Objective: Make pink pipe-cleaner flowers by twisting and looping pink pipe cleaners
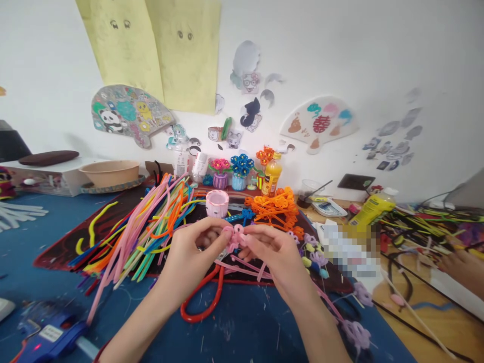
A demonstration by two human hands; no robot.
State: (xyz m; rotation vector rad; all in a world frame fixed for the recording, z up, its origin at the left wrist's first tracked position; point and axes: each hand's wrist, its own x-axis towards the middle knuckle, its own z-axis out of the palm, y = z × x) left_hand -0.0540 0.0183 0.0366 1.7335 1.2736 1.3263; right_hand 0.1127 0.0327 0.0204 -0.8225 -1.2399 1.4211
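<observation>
A small pink pipe-cleaner flower [237, 239] with looped petals is held up between both hands at the middle of the head view. My left hand [204, 241] pinches its left petals between thumb and fingers. On the other side my right hand [271, 247] grips the right petals the same way; some fingertips are hidden behind the flower. Just beyond stands a pink-and-white pot [217, 203]. Pink pipe-cleaner stems [247, 269] lie beneath the hands, and a red loop [201, 297] hangs or lies below them; I cannot tell which.
Loose coloured pipe cleaners [132, 227] lie to the left, orange pipe-cleaner flowers [274, 209] to the right. A blue glue gun [56, 333] sits at the front left. Behind stand a juice bottle [271, 176] and potted flowers [242, 174]. Another person's hand [463, 267] is at far right.
</observation>
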